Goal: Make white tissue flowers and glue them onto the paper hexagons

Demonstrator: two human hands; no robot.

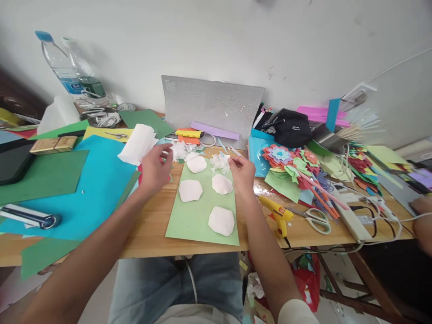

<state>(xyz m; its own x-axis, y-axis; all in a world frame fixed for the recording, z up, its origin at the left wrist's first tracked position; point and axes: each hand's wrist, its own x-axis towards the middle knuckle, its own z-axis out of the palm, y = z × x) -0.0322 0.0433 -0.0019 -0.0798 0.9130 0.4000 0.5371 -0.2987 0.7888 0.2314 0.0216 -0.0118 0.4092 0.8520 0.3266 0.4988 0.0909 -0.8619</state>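
Observation:
A light green paper sheet (199,225) lies on the wooden table in front of me. Several roughly rounded white paper pieces (221,220) rest on it, spaced apart. My right hand (243,173) is at the sheet's upper right edge, its thumb and fingertips pinched at a crumpled bunch of white paper scraps (219,163). My left hand (157,167) hovers left of the sheet with fingers bent and apart, beside another heap of white scraps (180,150). Behind it stands a white paper roll (137,144).
A yellow glue gun (276,211) and scissors (317,219) lie to the right, near layered paper flowers (278,155). A stapler (32,217) sits on blue paper at left. The grey cutting mat (212,105) leans on the wall. Another person's hand (423,207) shows far right.

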